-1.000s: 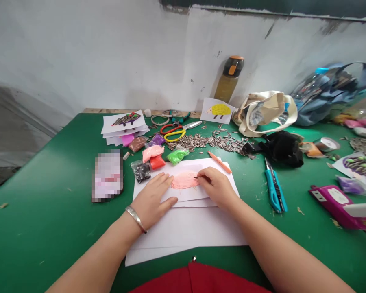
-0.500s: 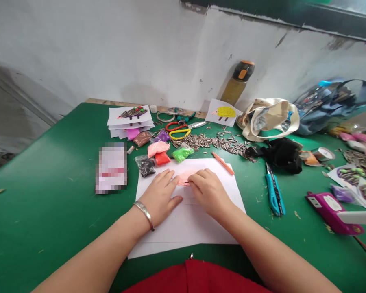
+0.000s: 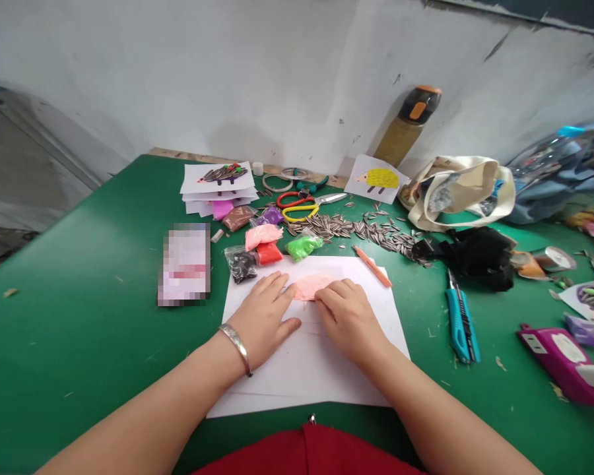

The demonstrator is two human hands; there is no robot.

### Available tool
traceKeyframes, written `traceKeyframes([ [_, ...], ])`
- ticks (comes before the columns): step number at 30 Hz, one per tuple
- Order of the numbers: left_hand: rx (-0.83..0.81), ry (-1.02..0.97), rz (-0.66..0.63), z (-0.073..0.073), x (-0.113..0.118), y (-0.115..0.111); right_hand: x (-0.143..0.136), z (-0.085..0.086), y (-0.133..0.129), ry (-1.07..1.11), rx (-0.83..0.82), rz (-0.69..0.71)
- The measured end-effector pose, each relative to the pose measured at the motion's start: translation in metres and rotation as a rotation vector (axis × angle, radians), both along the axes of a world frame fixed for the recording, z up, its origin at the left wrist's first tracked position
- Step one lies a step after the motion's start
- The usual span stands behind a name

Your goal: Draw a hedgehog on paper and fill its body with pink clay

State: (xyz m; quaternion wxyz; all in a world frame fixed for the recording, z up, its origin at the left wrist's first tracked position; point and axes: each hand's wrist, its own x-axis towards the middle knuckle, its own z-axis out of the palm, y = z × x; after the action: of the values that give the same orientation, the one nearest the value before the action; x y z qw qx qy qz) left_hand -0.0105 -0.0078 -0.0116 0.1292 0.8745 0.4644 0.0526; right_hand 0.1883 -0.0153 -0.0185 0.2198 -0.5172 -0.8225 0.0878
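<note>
Your left hand (image 3: 264, 320) lies flat on the white paper (image 3: 307, 373), fingers extended and gripping nothing, fingertips by the left edge of the pink patch (image 3: 308, 287). Your right hand (image 3: 349, 316) curls at the patch's right near edge, fingers bunched (whether they pinch anything, I cannot tell). An orange tool (image 3: 373, 266) lies far right; seeds (image 3: 327, 226) scatter beyond on the green surface (image 3: 103, 369).

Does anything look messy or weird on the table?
Yes, two things. Striped sunflower seeds lie loose across the green table, as if spilled, though perhaps set out for use. The blue utility knife, right of the right hand, lies with its blade out, which looks unsafe.
</note>
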Motion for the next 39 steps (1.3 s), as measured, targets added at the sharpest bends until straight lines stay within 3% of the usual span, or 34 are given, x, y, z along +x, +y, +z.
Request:
traceKeyframes([
  [4,0.001,-0.011,0.006,-0.0011,0.0000,0.0000,0.0002,-0.0013,0.0013,-0.007,0.022,-0.048],
  [8,0.001,-0.018,0.010,-0.0030,0.0000,0.0000,0.0027,-0.0008,0.0007,0.066,-0.008,-0.029],
  [15,0.025,-0.040,-0.003,-0.0059,-0.0021,0.0001,0.0023,-0.0004,0.0014,-0.035,0.015,0.013],
  [39,0.027,-0.050,-0.010,-0.0042,0.0019,-0.0024,0.0069,0.0037,0.0013,0.030,-0.026,0.011],
])
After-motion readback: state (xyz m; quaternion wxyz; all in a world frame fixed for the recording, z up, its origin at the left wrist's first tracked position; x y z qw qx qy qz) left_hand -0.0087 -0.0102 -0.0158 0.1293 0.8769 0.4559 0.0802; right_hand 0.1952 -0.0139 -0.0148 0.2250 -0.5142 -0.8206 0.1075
